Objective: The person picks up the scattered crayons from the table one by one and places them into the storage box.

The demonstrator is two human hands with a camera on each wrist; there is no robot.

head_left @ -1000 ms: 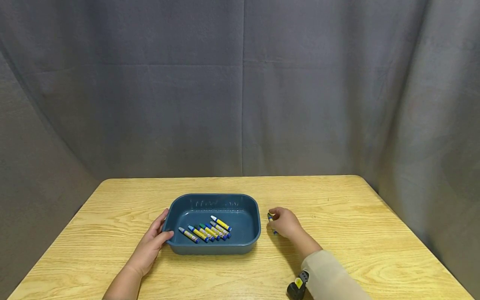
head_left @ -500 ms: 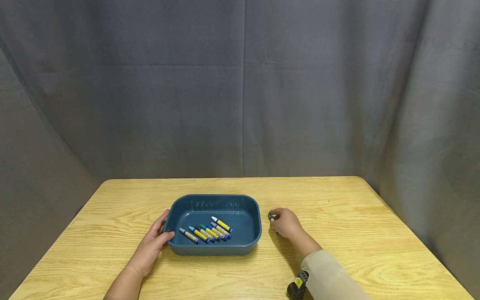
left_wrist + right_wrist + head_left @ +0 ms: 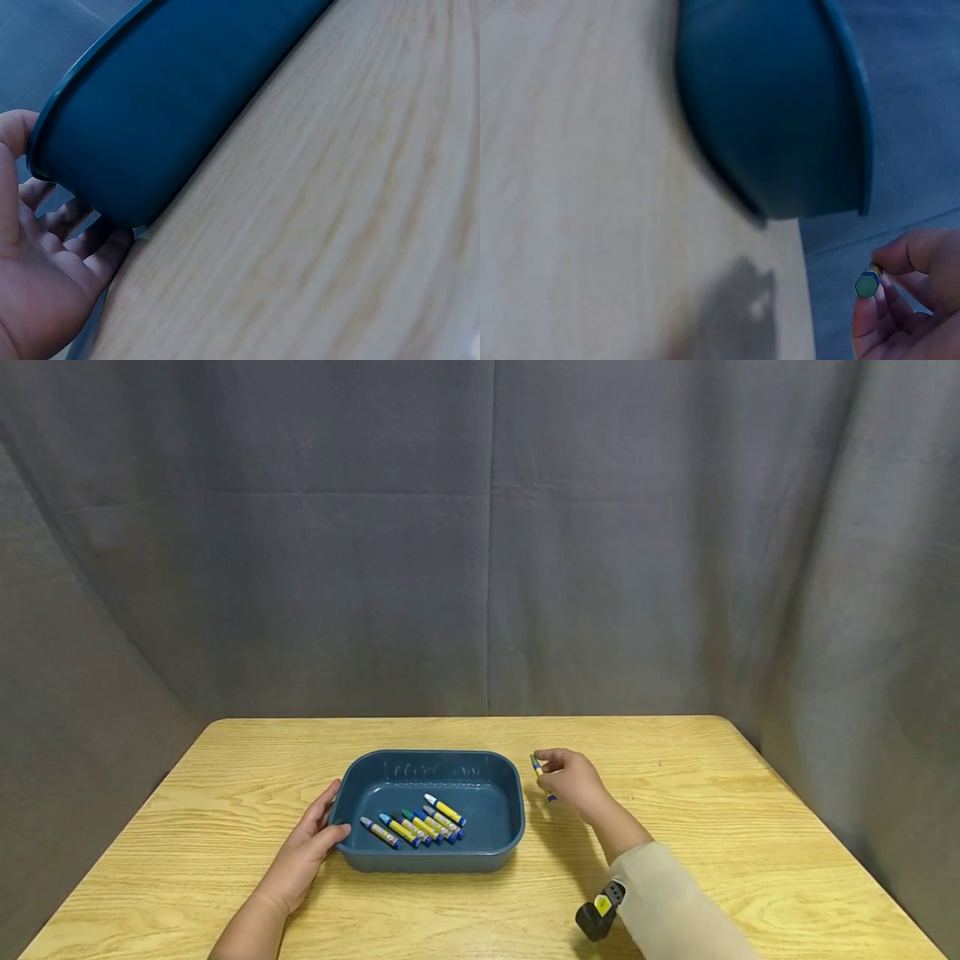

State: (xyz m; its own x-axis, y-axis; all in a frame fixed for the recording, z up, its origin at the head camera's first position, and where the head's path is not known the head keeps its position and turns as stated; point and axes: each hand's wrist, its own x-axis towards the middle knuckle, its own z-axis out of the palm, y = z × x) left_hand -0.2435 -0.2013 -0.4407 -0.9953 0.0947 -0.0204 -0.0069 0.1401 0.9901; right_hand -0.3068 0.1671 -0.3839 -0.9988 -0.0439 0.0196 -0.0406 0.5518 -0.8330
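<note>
A dark blue plastic tub (image 3: 427, 862) stands on the table, and my left hand (image 3: 303, 845) grips its left end. The thumb lies on the rim; in the left wrist view the fingers (image 3: 112, 255) bend against the outer wall. Right of the tub, my right hand (image 3: 576, 783) pinches a crayon (image 3: 537, 767) with a yellow wrapper and blue bands, raised above the table. Its green tip (image 3: 867, 285) faces the right wrist camera. Inside the tub lie several similar crayons (image 3: 380, 832), slanted side by side, with a white-tipped one (image 3: 446, 810) slightly behind.
The wooden table (image 3: 675, 810) extends to both sides of the tub and behind it. A grey curtain (image 3: 480, 543) hangs beyond the far edge. A black device (image 3: 597, 913) with a yellow mark sits at my right sleeve.
My right hand has risen from the table and moved away from me, lifting the crayon. The left hand and tub hold their place, as do the crayons inside.
</note>
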